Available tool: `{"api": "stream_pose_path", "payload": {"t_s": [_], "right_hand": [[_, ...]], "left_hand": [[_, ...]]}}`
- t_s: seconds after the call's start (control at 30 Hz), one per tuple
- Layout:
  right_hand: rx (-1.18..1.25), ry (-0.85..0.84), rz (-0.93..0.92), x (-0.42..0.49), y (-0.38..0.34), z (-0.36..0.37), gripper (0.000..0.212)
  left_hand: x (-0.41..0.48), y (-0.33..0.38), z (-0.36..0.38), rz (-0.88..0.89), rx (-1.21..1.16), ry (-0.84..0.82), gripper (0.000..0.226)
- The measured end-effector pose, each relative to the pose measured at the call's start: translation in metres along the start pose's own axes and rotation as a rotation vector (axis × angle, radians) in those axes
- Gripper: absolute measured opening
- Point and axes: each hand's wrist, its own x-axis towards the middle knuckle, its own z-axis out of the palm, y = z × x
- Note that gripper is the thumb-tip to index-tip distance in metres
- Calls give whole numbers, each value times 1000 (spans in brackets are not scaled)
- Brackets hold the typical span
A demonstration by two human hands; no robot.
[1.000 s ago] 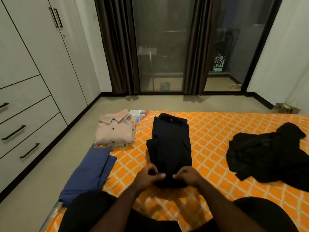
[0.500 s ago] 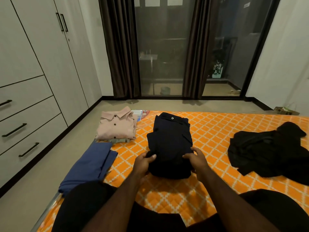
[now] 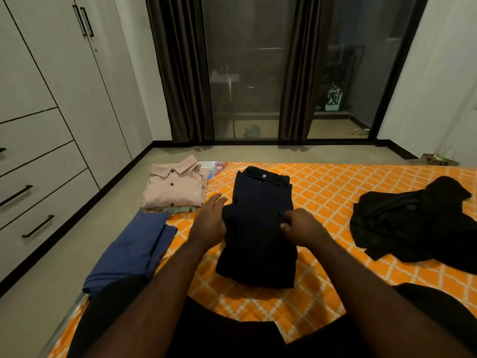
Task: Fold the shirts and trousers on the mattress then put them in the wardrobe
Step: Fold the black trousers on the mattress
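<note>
Navy trousers (image 3: 258, 228) folded, button up, on orange mattress (image 3: 335, 192); left hand (image 3: 209, 223) open flat beside, right hand (image 3: 302, 226) pinching fabric.

bare mattress (image 3: 322, 192) right of navy trousers (image 3: 258, 228), pink shirt (image 3: 175, 187) crowding left

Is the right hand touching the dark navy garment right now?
Touching. In the head view the right hand lies on top of the folded navy garment, fingers curled against the cloth with no gap showing.
</note>
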Motion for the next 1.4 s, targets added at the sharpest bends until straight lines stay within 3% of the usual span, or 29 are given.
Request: {"api": "stream_pose_path", "payload": {"t_s": [0.03, 0.1, 0.17, 0.23, 0.3, 0.43, 0.53, 0.63, 0.7, 0.77, 0.87, 1.0, 1.07, 1.17, 1.27, 1.33, 1.4], "right_hand": [[-33, 71, -69, 9, 4, -2, 23], [-186, 38, -193, 24, 11, 0, 59], [-402, -141, -279, 36, 14, 14, 85], [-493, -444, -298, 40, 20, 50, 86], [-429, -590, -295, 44, 32, 82, 90], [-388, -557, -340, 51, 51, 95, 119], [-347, -580, -324, 50, 44, 85, 116], [-359, -662, -337, 52, 33, 60, 94], [-245, -637, -302, 57, 28, 32, 71], [-98, -474, -229, 67, 26, 11, 42], [52, -180, -118, 98, 19, -13, 33], [238, 61, -12, 171, 15, -21, 24], [257, 119, 22, 216, 19, -15, 22], [188, 112, 79, 272, 23, -4, 47], [19, -12, 127, 310, 25, 19, 67], [-19, -53, 114, 320, 23, 36, 54], [25, 32, 64, 315, 18, 43, 36]], "left_hand": [[8, 3, -7, 128, 122, -14, 76], [21, 2, -10, 249, 327, -116, 92], [23, -10, 4, 269, 472, -360, 98], [11, -26, 29, 201, 513, -754, 85], [7, -33, 48, 188, 502, -980, 85], [21, -41, 50, 30, 328, -1022, 102], [24, -55, 40, 13, 186, -974, 83], [37, -50, 27, 50, 179, -696, 61], [52, -41, 20, 42, 107, -493, 53], [72, -32, 17, 60, 33, -341, 41], [113, -18, 22, 97, -28, -222, 36], [173, 9, 43, 157, -42, -172, 34], [202, 16, 69, 171, 60, -201, 41], [216, 4, 131, 125, 288, -379, 79], [196, -21, 192, 54, 209, -343, 83], [188, -29, 208, 63, 166, -242, 81], [192, -31, 210, 75, 154, -221, 81]]}}
